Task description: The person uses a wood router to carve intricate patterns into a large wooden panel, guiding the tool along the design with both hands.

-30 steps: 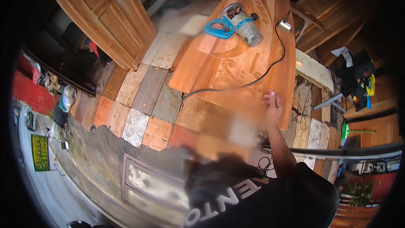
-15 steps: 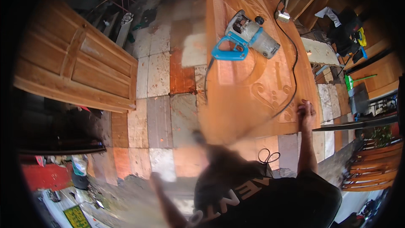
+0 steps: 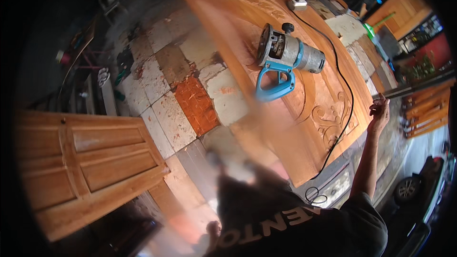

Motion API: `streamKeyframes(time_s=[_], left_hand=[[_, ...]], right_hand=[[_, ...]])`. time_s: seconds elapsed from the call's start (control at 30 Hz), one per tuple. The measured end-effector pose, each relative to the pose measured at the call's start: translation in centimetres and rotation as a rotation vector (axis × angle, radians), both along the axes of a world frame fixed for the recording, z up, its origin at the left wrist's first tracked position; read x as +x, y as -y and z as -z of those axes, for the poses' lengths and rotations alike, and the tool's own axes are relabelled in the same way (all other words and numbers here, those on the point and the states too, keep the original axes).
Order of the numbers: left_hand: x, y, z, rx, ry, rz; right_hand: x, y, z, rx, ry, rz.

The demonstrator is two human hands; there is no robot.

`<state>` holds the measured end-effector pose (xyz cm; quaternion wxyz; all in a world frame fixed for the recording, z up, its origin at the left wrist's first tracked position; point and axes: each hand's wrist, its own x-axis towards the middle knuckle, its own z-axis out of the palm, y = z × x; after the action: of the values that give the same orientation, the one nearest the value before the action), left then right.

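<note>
Hands, two, bare: right hand (image 3: 379, 112), fingers loosely spread, apparently holding nothing, just beside the rim of a carved wooden panel (image 3: 304, 157), contact uncertain; left hand (image 3: 213, 229), low beside the dark shirt (image 3: 304, 231), blurred, grip impossible to tell. Router (image 3: 291, 57), one, grey and blue, lying on its side upon the panel, well apart from both hands. Cord (image 3: 352, 100), one, black, trailing along the panel. Handling, in my judgement: palm supporting the rim, cord slack, router undisturbed.
</note>
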<state>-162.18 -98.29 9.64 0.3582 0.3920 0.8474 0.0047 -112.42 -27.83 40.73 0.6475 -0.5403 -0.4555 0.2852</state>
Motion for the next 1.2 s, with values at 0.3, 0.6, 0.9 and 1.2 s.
streamKeyframes(time_s=[0.3,0.6,0.9,1.2], left_hand=[[-36.6,-26.8,5.2,0.178,-0.089,-0.183],[-35.8,-67.8,-13.5,0.790,0.580,-0.185],[-12.8,-92.5,-33.2,0.687,0.994,0.702],[4.5,-105.1,-28.3,0.339,0.904,1.487]], right_hand=[[-22.9,11.6,3.3,-0.299,-0.238,0.112],[-33.0,6.8,7.1,-0.495,0.041,0.139],[-37.3,3.2,7.8,-0.790,0.407,0.388],[-39.8,-0.5,6.2,-0.834,0.237,0.644]])
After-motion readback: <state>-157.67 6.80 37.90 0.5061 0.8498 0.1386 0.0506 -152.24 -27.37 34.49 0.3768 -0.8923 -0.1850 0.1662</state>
